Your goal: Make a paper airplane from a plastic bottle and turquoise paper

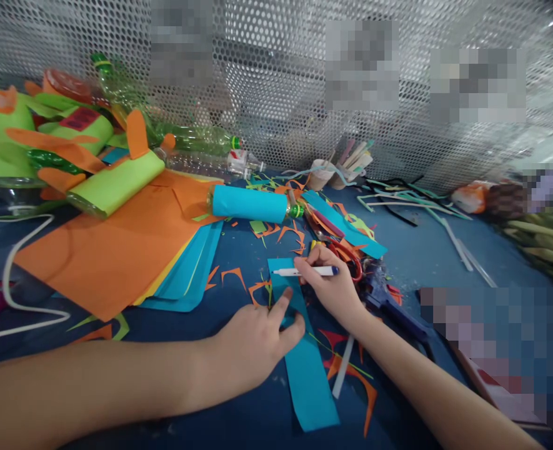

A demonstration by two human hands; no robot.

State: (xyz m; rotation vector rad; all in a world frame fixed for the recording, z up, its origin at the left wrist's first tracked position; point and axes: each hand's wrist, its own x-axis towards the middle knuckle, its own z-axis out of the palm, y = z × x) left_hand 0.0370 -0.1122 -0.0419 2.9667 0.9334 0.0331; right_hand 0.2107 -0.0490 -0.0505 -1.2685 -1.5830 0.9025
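Note:
A long blue paper strip (310, 375) lies on the dark blue table in front of me. My left hand (262, 337) rests on it, index finger and thumb apart, with the fingertips pressing the paper. In my right hand (327, 281) is a white marker (316, 271) with a dark blue end, held level in a pinch. Its tip points left, over the upper part of the strip; whether it touches the paper I cannot tell. Beyond the strip lies a small bottle wrapped in blue paper (249, 204), its green cap facing right.
Orange sheets (112, 244) and blue sheets (185, 269) are stacked on the left, beside a bottle wrapped in green paper (117, 182). A blue glue gun (393, 306) and red-handled scissors (351, 256) lie right of my hand. Paper scraps are scattered around; cups (320, 175) stand behind.

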